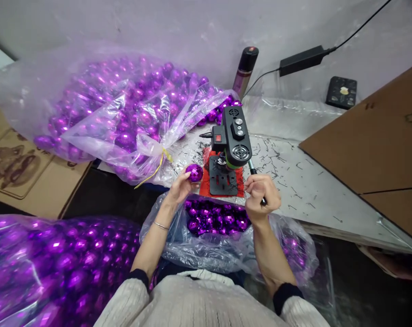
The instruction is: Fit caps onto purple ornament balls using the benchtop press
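A shiny purple faceted ball (194,173) is pinched in the fingers of my left hand (181,185), just left of a small black bench drill press (237,136). My right hand (263,196) is wrapped round the black-gripped lever (254,171) on the machine's right side. The drill's slotted base plate (222,178) stands on a red sheet (206,189). Below my hands, an open clear plastic bag (178,250) holds many more purple balls (217,217). My fingers partly cover the lever's grip.
A tied plastic bag of purple balls (124,113) fills the table's left; another bag (72,268) lies lower left. Dark shavings dot the white tabletop (294,181). Behind stand a spray can (245,70) and a power adapter (301,60). A cardboard box (372,150) borders the right.
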A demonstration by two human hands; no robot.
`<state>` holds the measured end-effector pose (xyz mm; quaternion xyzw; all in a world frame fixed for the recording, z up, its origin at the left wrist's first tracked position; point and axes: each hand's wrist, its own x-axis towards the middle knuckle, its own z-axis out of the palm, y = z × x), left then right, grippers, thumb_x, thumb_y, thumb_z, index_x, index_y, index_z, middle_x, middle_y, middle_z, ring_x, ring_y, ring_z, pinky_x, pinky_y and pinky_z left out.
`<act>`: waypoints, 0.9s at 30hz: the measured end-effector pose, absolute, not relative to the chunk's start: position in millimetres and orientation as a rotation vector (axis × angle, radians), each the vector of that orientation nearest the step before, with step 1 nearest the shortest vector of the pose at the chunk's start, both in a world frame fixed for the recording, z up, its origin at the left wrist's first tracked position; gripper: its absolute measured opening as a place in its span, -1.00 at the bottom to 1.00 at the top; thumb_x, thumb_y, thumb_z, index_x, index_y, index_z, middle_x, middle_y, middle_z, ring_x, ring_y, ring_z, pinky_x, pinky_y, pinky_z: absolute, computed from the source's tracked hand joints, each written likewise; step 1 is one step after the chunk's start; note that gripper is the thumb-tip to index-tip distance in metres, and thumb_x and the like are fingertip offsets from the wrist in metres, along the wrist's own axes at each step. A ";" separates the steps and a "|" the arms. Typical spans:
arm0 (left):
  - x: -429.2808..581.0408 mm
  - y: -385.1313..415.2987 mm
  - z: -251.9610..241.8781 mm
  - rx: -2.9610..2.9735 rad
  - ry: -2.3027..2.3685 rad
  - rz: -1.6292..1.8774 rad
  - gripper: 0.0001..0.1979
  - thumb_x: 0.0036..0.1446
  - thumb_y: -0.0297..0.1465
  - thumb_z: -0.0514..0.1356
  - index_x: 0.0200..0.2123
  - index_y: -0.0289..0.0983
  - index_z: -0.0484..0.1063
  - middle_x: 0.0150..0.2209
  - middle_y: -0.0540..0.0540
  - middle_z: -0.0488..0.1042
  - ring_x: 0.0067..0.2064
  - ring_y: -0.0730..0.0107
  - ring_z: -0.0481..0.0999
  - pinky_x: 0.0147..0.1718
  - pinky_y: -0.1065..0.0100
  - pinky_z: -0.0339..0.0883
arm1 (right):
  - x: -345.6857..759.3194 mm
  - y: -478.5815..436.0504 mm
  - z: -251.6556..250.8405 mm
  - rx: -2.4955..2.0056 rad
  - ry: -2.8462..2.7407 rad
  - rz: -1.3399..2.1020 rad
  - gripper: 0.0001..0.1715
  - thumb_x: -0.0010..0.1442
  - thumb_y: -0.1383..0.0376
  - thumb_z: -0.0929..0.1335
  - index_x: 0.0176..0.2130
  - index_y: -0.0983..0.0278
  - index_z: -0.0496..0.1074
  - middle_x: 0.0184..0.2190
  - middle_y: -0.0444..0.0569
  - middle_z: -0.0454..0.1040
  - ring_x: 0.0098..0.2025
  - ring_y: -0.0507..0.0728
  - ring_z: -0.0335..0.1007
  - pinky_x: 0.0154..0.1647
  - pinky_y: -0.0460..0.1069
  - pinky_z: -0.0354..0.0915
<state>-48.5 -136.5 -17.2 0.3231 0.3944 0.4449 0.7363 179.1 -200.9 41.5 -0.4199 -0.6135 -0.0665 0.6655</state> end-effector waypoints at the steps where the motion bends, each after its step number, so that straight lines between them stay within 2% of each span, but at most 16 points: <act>1: -41.9 -140.7 -19.2 0.617 0.820 0.950 -0.48 0.03 -0.20 0.43 0.04 -0.22 0.47 -0.20 -0.07 0.64 -0.30 0.31 0.65 -0.36 0.38 0.45 | 179.4 -201.2 41.9 -0.953 -1.388 -0.149 -0.59 0.44 0.39 0.28 -0.47 0.21 0.29 -0.56 -0.17 0.41 -0.46 0.03 0.44 -0.44 -0.01 0.24; 6: -20.0 -149.2 -24.1 0.408 0.770 0.894 -0.64 0.02 -0.32 0.42 -0.10 -0.26 0.51 -0.35 -0.01 0.62 -0.40 0.41 0.58 -0.41 0.41 0.44 | 180.7 -202.6 44.8 -0.989 -1.417 -0.145 -0.61 0.45 0.36 0.27 -0.45 0.20 0.32 -0.51 -0.13 0.48 -0.47 0.04 0.43 -0.46 0.00 0.26; 13: -8.7 -144.3 -26.2 0.441 0.841 0.932 -0.60 0.02 -0.25 0.46 -0.10 -0.26 0.50 -0.30 -0.01 0.64 -0.42 0.48 0.57 -0.40 0.45 0.45 | 180.5 -202.2 46.7 -0.972 -1.441 -0.166 -0.62 0.45 0.37 0.27 -0.44 0.20 0.32 -0.52 -0.14 0.47 -0.48 0.03 0.43 -0.47 -0.02 0.26; 17: -0.4 -142.7 -35.2 0.694 0.952 0.959 -0.44 -0.02 -0.21 0.53 0.03 -0.23 0.50 -0.24 -0.01 0.63 -0.40 0.49 0.56 -0.41 0.45 0.42 | 180.8 -202.1 46.1 -0.960 -1.450 -0.180 -0.62 0.46 0.38 0.26 -0.44 0.20 0.31 -0.52 -0.14 0.46 -0.47 0.03 0.44 -0.46 -0.03 0.26; 22: 10.4 -139.3 -50.2 1.192 1.108 0.975 -0.28 -0.03 -0.16 0.58 0.17 -0.25 0.51 -0.08 -0.13 0.64 -0.24 0.36 0.61 -0.25 0.37 0.50 | 181.8 -202.9 47.4 -0.968 -1.470 -0.192 -0.63 0.46 0.39 0.25 -0.43 0.20 0.31 -0.51 -0.14 0.46 -0.47 0.02 0.42 -0.47 -0.04 0.26; 27: 13.0 -136.0 -55.6 1.532 1.132 0.882 -0.24 0.12 -0.10 0.49 0.30 -0.30 0.44 -0.20 -0.09 0.63 -0.39 0.39 0.53 -0.32 0.33 0.48 | 182.2 -204.1 47.5 -0.960 -1.482 -0.178 -0.64 0.46 0.39 0.25 -0.41 0.21 0.32 -0.51 -0.14 0.46 -0.46 0.02 0.43 -0.45 -0.06 0.27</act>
